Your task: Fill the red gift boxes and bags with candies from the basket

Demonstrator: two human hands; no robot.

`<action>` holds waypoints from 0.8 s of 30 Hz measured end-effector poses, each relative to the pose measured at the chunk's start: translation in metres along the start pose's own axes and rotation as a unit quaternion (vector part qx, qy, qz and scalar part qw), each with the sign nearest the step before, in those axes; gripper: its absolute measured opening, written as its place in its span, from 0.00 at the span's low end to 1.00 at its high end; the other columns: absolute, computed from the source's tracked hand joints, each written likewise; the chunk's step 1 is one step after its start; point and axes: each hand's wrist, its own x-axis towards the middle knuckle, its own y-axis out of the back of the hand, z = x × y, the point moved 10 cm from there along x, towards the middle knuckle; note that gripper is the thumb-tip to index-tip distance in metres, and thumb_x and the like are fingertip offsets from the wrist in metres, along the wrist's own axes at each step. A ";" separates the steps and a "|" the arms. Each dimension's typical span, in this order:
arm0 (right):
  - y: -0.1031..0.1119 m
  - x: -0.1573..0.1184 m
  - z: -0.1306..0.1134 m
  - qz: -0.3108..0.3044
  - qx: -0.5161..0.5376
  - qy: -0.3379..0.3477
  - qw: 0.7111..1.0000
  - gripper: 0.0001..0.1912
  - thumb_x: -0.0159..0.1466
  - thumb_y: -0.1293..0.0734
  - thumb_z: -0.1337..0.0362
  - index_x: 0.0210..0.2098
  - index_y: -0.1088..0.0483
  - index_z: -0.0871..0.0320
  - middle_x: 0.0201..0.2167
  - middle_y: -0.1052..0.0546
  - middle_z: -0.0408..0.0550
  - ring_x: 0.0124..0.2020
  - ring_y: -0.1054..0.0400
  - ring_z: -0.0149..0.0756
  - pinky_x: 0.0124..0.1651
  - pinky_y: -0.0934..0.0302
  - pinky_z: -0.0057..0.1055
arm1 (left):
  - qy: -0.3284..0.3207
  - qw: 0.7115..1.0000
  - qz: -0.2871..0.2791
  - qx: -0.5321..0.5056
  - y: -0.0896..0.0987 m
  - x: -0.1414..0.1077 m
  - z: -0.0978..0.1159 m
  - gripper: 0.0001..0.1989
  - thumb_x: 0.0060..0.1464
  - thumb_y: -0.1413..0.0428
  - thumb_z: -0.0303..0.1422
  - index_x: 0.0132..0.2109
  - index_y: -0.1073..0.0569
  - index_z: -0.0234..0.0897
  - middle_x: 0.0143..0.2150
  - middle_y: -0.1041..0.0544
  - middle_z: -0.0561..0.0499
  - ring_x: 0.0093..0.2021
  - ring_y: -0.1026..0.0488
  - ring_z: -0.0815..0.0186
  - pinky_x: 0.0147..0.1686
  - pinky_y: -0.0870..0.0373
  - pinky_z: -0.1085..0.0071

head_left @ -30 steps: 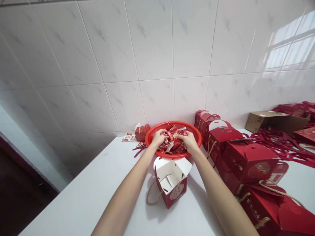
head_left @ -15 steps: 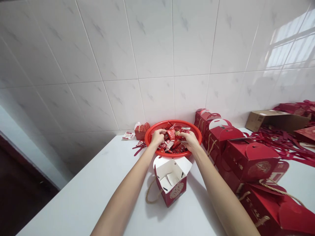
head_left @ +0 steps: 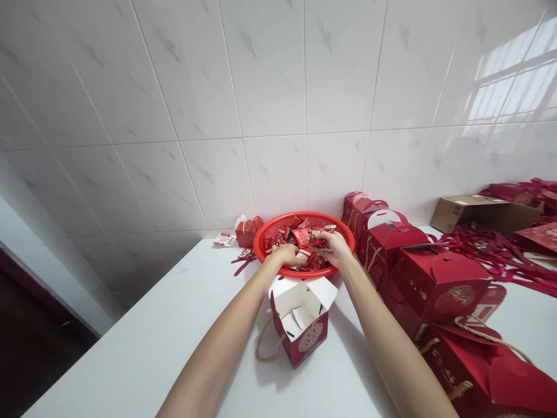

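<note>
Both hands are inside a red plastic basket [head_left: 259,241] of red-wrapped candies [head_left: 301,237]. My left hand [head_left: 287,255] lies palm down over the candies at the near left, its fingers stretched out among them and their tips partly hidden. At the right side of the basket, my right hand [head_left: 335,248] has its fingers and thumb curled round a wrapped candy with a gold end [head_left: 315,234]. In front of the basket stands a red gift box [head_left: 307,342], its top open, with white inside and a rope handle [head_left: 266,348] hanging at its left.
A row of closed red gift boxes [head_left: 441,281] runs along the right, some stacked. Behind them are a cardboard carton [head_left: 450,213] and tangled dark red ribbons [head_left: 487,249]. Left of the basket sit a small red box [head_left: 249,232] and a printed card [head_left: 224,240], near the tiled wall [head_left: 278,168].
My left hand has moved down and to the right across the candies, its fingers reaching further over them. My right hand stays at the right side of the basket, shifting only slightly.
</note>
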 end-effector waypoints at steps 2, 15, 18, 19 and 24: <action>-0.001 -0.003 -0.002 0.003 0.017 0.000 1.000 0.09 0.46 0.29 0.73 0.26 0.31 0.58 0.26 0.24 0.42 0.31 0.29 0.34 0.37 0.27 0.35 | 0.000 1.000 -0.007 0.015 0.000 -0.002 0.002 0.19 0.30 0.29 0.28 0.13 0.34 0.40 0.15 0.32 0.52 0.39 0.23 0.48 0.50 0.32 0.59; -0.001 -0.009 -0.009 0.028 0.066 -0.002 0.997 0.10 0.42 0.31 0.73 0.22 0.35 0.57 0.21 0.26 0.38 0.26 0.30 0.32 0.34 0.28 0.33 | 0.048 0.973 0.207 0.094 0.059 -0.019 0.004 0.24 0.56 0.47 0.25 0.60 0.30 0.36 0.60 0.27 0.36 0.62 0.33 0.49 0.57 0.37 0.59; 0.000 -0.008 -0.008 0.031 0.065 0.000 0.997 0.09 0.43 0.31 0.73 0.22 0.34 0.57 0.20 0.27 0.38 0.26 0.30 0.32 0.33 0.28 0.32 | 0.040 0.979 0.161 0.116 0.048 -0.016 0.006 0.14 0.55 0.47 0.25 0.47 0.22 0.38 0.51 0.20 0.41 0.53 0.25 0.54 0.51 0.32 0.65; 0.000 -0.007 -0.006 0.031 0.063 0.000 0.998 0.10 0.43 0.30 0.72 0.22 0.34 0.57 0.20 0.26 0.39 0.26 0.30 0.32 0.33 0.28 0.32 | 0.033 0.984 0.127 0.122 0.039 -0.014 0.007 0.11 0.54 0.46 0.25 0.41 0.21 0.38 0.45 0.18 0.43 0.49 0.23 0.55 0.47 0.31 0.67; 0.003 -0.005 -0.003 0.034 0.052 0.000 0.998 0.10 0.45 0.28 0.71 0.24 0.33 0.56 0.21 0.24 0.40 0.27 0.27 0.34 0.33 0.28 0.31 | 0.018 0.986 -0.003 0.166 0.001 -0.006 -0.001 0.05 0.39 0.40 0.21 0.24 0.24 0.34 0.32 0.18 0.39 0.41 0.21 0.48 0.43 0.29 0.63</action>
